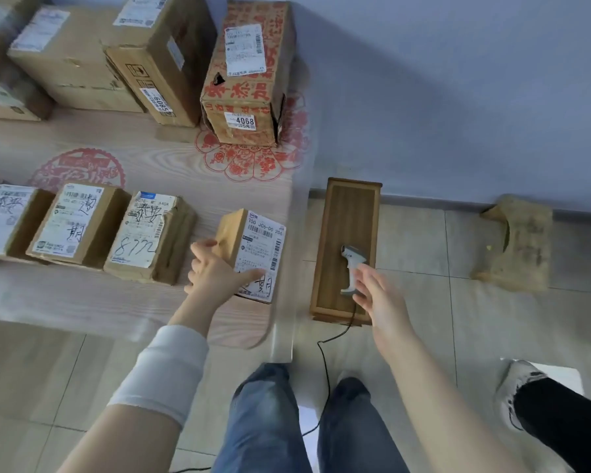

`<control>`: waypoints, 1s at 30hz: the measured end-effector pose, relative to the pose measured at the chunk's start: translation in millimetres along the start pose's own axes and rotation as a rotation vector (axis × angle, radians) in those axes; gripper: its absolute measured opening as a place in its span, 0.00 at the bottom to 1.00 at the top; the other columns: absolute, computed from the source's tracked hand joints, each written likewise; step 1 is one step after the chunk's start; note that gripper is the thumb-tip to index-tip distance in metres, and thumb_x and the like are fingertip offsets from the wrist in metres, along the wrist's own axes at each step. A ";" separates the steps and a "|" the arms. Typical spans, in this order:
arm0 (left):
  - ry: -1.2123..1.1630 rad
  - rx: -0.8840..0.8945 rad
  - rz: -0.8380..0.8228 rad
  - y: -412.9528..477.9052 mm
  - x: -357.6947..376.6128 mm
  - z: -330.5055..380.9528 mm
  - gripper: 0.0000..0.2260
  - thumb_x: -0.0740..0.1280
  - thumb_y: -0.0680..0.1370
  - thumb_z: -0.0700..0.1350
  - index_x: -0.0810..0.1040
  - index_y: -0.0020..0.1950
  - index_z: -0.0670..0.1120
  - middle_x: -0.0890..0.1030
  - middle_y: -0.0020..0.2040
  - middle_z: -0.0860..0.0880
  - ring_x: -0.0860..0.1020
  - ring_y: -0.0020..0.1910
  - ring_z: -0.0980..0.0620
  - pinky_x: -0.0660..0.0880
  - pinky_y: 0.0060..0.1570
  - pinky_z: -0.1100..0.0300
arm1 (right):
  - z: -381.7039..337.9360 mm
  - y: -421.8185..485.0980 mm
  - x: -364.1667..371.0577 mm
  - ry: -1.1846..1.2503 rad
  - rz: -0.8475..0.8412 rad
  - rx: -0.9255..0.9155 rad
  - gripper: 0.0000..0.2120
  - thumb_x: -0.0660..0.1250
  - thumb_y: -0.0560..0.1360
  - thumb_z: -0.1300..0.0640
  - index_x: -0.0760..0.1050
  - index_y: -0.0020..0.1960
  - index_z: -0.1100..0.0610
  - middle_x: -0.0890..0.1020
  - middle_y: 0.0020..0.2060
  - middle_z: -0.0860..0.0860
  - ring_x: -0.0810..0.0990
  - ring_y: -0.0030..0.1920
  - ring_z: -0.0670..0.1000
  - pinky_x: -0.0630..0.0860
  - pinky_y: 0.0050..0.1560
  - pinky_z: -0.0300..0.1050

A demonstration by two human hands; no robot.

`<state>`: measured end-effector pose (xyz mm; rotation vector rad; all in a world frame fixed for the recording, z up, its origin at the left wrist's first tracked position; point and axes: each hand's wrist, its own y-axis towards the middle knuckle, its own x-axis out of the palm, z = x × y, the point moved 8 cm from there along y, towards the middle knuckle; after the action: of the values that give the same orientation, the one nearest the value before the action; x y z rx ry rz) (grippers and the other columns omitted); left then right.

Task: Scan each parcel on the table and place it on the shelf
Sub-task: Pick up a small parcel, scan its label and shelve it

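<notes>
The small parcel [253, 247] is parked at the right end of the table [151, 158] and is gripped by the left hand [215, 273], with the thumb laid on the label and the fingers curled over the far side. At 3 o'clock from it, the scanner [352, 264] is lying on a wooden stand [342, 213]. The right hand [379, 295] is held over its handle, fingers spread and nothing grasped; contact can't be told.

Stuff that could go sideways:
- The scanner could get nudged off the stand by a sloppy grab.
- The cable [325, 370], trailing toward 6 o'clock between the feet, could get snagged.
- The parcel, being so near the edge, could be tipped off.
</notes>
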<state>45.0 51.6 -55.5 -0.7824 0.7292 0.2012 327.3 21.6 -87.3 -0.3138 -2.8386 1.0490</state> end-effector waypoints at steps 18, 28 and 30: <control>-0.601 -0.017 -0.269 1.4 261.3 -5.7 0.41 0.79 0.64 0.50 0.59 0.70 0.59 0.77 0.58 0.50 0.80 0.54 0.51 0.79 0.54 0.50 | 106.8 132.9 -110.3 -0.048 0.148 0.117 0.19 0.61 0.79 0.56 0.68 0.68 0.61 0.77 0.60 0.55 0.76 0.54 0.51 0.75 0.50 0.40; -0.582 -0.100 -0.186 136.3 349.7 -89.6 0.39 0.77 0.67 0.47 0.59 0.72 0.54 0.79 0.58 0.47 0.80 0.54 0.47 0.78 0.55 0.49 | 200.3 286.9 -84.2 -0.412 0.212 0.092 0.29 0.70 0.72 0.49 0.68 0.69 0.58 0.74 0.66 0.55 0.74 0.65 0.56 0.72 0.60 0.46; -0.562 -0.096 -0.178 151.9 355.4 -96.7 0.39 0.76 0.68 0.47 0.58 0.72 0.54 0.79 0.58 0.47 0.81 0.53 0.48 0.78 0.53 0.52 | 207.4 306.5 -76.1 -0.472 0.234 0.055 0.28 0.72 0.70 0.48 0.72 0.66 0.59 0.77 0.63 0.55 0.75 0.62 0.56 0.73 0.58 0.45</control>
<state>193.8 57.0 -425.1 -0.8273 0.1190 0.2804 416.0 100.7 -445.9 -0.4566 -3.2351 1.4089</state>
